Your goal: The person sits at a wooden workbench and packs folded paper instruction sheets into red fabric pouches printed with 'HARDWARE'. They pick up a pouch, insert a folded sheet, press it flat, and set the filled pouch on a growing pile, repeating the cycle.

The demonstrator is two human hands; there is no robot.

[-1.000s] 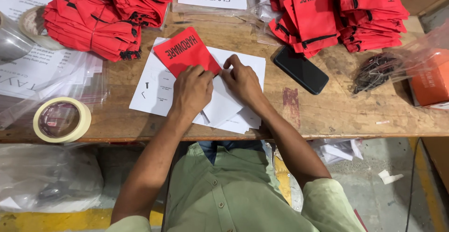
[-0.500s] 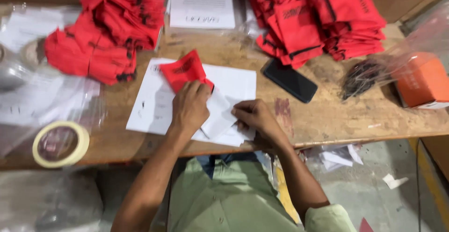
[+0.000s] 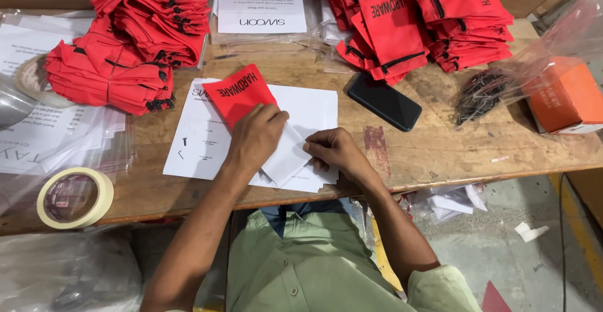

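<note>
Folded white paper [image 3: 286, 155] sits mid-table, pinched by the right hand [image 3: 333, 152] at 3 o'clock; left hand [image 3: 254, 137] presses it and the red pouch [image 3: 239, 93], probably mid-fold; next, crease firmly

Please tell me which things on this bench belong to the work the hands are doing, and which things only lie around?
In use:
left hand, pressing on the red pouch
right hand, on the folded white paper
printed sheet under them

Lying about:
black phone
tape roll
orange box
bag of black parts
red pouch stacks
</note>
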